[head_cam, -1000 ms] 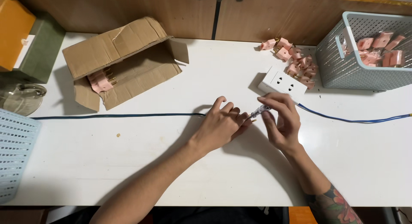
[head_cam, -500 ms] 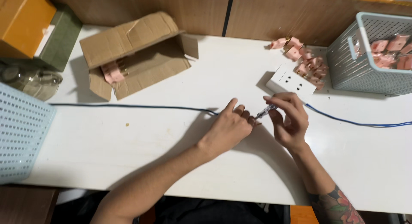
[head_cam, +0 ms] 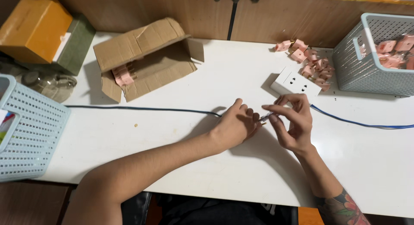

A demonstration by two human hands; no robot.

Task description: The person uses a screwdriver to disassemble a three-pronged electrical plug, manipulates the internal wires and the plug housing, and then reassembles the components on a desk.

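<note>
Both hands meet mid-counter (head_cam: pixel 181 164): left hand (head_cam: pixel 235 128) closed on the dark cable (head_cam: pixel 142 109), right hand (head_cam: pixel 293 121) fingers pinching the small tip (head_cam: pixel 266 117) between them. Looks like fitting the cable end; next calls for steady alignment. White socket (head_cam: pixel 295 82) sits just behind.

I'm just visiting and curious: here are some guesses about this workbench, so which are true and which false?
1. Both hands meet at a blue cable. True: the left hand and right hand pinch its end.
2. The white socket plate lies inside the cardboard box. False: it lies on the table, beside loose pink parts.
3. The basket on the right holds pink parts. True.
4. The orange box sits in the basket on the left. False: it stands apart, at the far corner.
</note>
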